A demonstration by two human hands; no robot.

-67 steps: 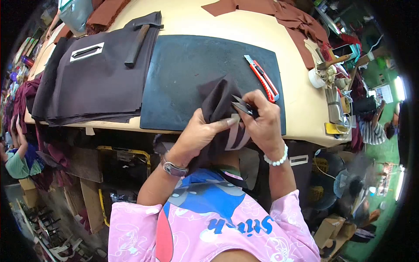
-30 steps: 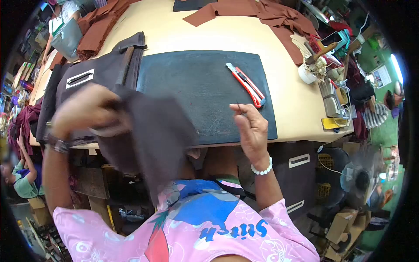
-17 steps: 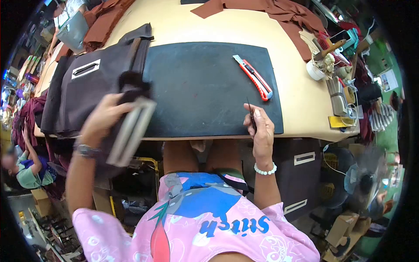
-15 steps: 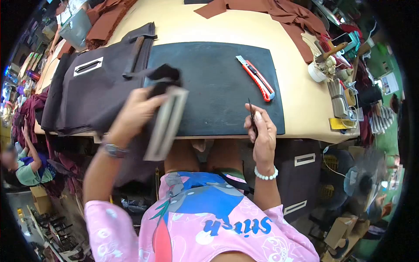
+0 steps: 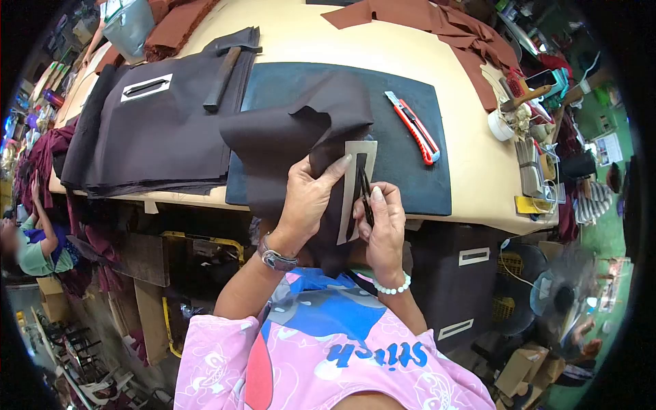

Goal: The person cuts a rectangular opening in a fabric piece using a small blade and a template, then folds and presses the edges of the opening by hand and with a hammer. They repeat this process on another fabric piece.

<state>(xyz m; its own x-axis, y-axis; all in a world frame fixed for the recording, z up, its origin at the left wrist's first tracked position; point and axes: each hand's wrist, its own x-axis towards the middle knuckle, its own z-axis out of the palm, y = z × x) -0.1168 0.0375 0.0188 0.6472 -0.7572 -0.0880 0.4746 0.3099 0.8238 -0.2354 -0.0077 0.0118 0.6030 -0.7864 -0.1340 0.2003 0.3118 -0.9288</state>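
My left hand (image 5: 307,198) is closed on a dark brown piece of fabric (image 5: 280,137), its thumb pressing beside a pale rectangular strip (image 5: 347,198) with a long slot. The fabric hangs loosely over the dark cutting mat (image 5: 403,184) and down past the table edge. In my right hand (image 5: 384,229) is a slim black pointed tool (image 5: 367,201), its tip at the strip's slot; its exact kind is hard to make out. A red and white utility knife (image 5: 417,130) lies on the mat, right of the fabric.
Left of the mat, a stack of dark fabric (image 5: 164,143) bears a hammer (image 5: 224,78). Reddish-brown cloth (image 5: 424,17) lies at the back. A white cup (image 5: 500,125) and tools crowd the right edge. Another person (image 5: 44,242) is at far left.
My left hand has brought the fabric and pale strip rightward, in front of me. My right hand has moved left, and the black tool now meets the strip's slot.
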